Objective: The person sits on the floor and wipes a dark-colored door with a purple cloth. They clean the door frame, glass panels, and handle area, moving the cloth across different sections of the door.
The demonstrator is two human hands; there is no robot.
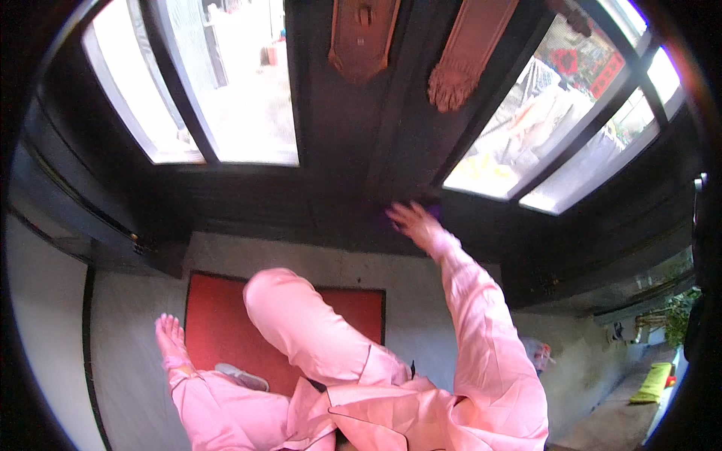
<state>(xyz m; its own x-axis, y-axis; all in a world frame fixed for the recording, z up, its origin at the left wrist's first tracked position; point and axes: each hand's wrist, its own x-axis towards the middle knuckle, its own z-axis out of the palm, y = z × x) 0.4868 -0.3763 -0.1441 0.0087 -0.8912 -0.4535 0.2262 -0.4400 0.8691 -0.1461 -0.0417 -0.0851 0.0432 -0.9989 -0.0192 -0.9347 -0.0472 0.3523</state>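
Note:
My right hand (417, 225) reaches forward with its fingers spread over a dark purple cloth (433, 209). The cloth lies flat against the lower part of a dark double door (338, 189); my hand covers much of it. At the lower left, my left hand (171, 341) extends away from my body with its fingers stretched out. It holds nothing that I can see, and grey floor (124, 338) is behind it. Above the right hand, two reddish-brown door handle plates (364, 39) are on the door.
Glass panes (242, 84) with dark bars flank the handles. My bent knee (282, 299) is over a red mat (361, 313) with a black border. A grey shoe (242, 376) shows beside my left sleeve. Far right are a yellow cloth (651, 383) and a green plant (682, 313).

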